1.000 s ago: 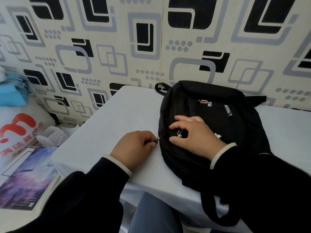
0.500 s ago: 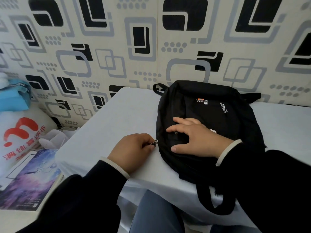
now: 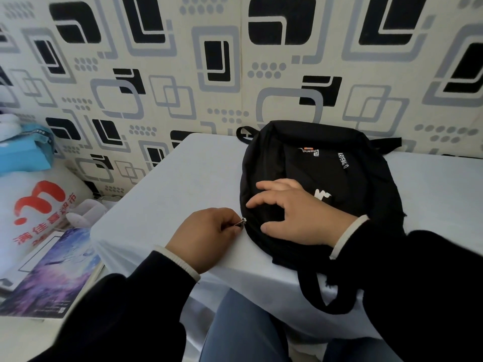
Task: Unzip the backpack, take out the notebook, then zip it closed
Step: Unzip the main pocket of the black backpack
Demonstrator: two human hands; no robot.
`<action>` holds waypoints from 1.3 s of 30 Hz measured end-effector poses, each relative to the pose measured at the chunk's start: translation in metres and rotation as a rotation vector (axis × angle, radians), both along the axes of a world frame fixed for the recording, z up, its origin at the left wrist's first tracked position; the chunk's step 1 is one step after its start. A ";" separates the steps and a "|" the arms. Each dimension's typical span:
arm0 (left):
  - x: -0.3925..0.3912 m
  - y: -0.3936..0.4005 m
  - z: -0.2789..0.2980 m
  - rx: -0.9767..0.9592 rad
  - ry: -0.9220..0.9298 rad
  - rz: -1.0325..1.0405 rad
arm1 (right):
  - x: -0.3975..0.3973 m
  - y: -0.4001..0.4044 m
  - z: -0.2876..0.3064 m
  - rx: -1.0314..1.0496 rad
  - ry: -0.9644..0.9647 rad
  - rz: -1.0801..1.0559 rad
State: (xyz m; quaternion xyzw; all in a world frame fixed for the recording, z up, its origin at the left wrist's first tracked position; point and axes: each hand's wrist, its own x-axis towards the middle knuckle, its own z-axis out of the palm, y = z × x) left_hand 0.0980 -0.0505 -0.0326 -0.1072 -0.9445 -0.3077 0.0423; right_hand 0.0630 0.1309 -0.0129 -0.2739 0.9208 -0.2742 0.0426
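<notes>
A black backpack point(image 3: 326, 178) lies flat on our worktop point(image 3: 183, 184), which is draped in a pale cloth; the bag sits toward the far right, its top end close to the wall and one shoulder strap point(image 3: 321, 296) hanging off the near edge. White lettering and a small orange patch show on its front panel. Our left hand point(image 3: 206, 236) is curled beside the bag's left edge, thumb and forefinger pinching a small metal zipper pull point(image 3: 241, 222) right at the seam. Our right hand point(image 3: 295, 212) rests flat on the front of the backpack with its fingers spread, pressing the fabric down just beside the zipper. Both wrists come out of dark sleeves with pale cuffs. We cannot tell how far the zip stands open. Behind the worktop is wallpaper point(image 3: 183, 74) with black and grey rounded squares. To the left, below the worktop, lie a white plastic bag with red print point(image 3: 34, 212), a blue tissue pack point(image 3: 23, 152) and a purple-covered book point(image 3: 49, 280)
</notes>
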 end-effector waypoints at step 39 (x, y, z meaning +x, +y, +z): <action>0.038 0.021 -0.007 0.088 0.077 -0.051 | 0.036 0.003 -0.002 -0.074 0.051 0.031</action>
